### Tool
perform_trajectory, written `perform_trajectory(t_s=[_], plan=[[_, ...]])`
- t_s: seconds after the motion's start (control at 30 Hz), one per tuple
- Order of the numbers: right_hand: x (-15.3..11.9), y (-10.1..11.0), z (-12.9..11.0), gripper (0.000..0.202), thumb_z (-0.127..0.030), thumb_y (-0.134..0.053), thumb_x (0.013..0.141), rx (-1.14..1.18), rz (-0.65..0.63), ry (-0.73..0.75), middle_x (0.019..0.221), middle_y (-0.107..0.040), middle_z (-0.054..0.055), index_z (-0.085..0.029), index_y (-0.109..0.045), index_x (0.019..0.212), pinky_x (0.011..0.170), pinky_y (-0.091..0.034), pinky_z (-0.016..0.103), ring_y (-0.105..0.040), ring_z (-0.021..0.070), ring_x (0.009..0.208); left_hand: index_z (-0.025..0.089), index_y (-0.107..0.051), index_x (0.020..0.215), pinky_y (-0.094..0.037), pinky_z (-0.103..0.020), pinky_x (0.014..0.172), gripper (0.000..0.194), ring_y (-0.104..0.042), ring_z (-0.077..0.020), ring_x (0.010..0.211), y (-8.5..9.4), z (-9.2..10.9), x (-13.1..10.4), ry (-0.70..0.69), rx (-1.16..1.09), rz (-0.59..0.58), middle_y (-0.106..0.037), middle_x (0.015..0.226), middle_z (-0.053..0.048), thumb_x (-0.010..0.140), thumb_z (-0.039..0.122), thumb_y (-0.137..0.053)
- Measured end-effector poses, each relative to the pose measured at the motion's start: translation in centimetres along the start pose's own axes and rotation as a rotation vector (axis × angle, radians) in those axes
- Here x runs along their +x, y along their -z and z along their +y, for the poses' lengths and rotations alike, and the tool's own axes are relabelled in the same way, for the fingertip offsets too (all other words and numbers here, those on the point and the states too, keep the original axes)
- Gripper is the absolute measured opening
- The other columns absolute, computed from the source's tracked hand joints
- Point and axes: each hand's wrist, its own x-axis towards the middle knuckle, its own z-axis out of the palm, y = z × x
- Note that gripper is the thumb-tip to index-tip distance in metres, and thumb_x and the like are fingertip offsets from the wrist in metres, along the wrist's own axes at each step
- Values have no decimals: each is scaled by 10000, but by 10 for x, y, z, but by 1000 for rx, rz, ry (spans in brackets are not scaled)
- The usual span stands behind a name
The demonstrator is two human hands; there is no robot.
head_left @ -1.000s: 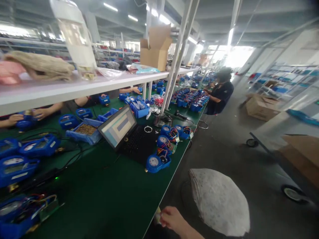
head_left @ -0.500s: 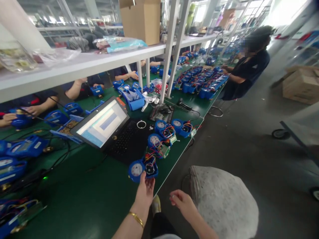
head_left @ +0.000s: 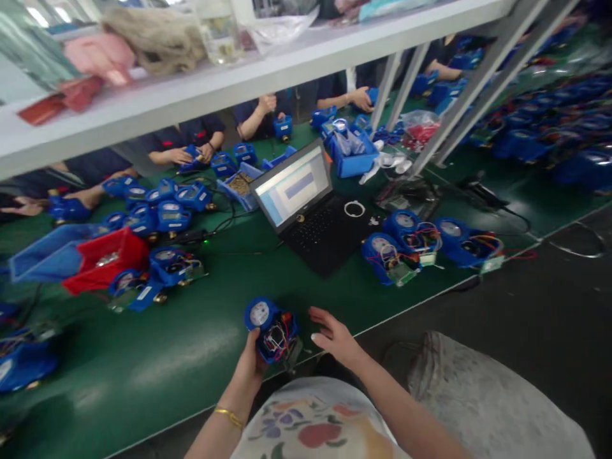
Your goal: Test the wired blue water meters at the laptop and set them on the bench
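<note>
My left hand grips a blue water meter by its lower left side, near the table's front edge. The meter has a round dial and an uncovered housing with coloured wires; a small circuit board hangs at its right. Just right of it, my right hand is in the air with fingers apart, holding nothing. Beyond the hands stands a laptop with its screen lit. More wired meters sit to the right of the laptop.
A red bin stands at the left beside several blue meters. Co-workers' hands work across the table under a white shelf. A blue bin stands behind the laptop. A cloth-covered seat is at my right.
My view has swung to the left. The water meter has been drawn back towards my body in my left hand, and my right hand has moved in over the table edge, with fingers spread.
</note>
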Motion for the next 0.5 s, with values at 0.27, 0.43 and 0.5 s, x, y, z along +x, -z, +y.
perform_trajectory(t_s=[0.27,0.43,0.5], plan=[[-3,-92,-33,932,-251,-698,625,-312,-128,249,1385,-433,147,-191,-235,1432,1054,-355,480,-400,286,1285,168,-599,1074,-510,-253,549,301,-649,-167,628,58,55,-30,-48,-334,48,-689,803,-53,885,382,-508],[6,-123,-38,825,-300,-674,681,-351,-181,265,1366,-458,132,-209,-283,1401,1006,-412,471,-439,281,1252,154,-629,956,-530,-299,559,282,-657,-201,657,98,90,-45,-81,-488,6,-686,795,-67,851,402,-546],[9,-132,-38,795,-321,-671,694,-372,-190,255,1356,-469,131,-214,-302,1390,999,-420,479,-447,283,1246,153,-634,937,-540,-318,574,286,-660,-211,668,115,103,-49,-89,-535,-6,-689,802,-71,849,410,-545]])
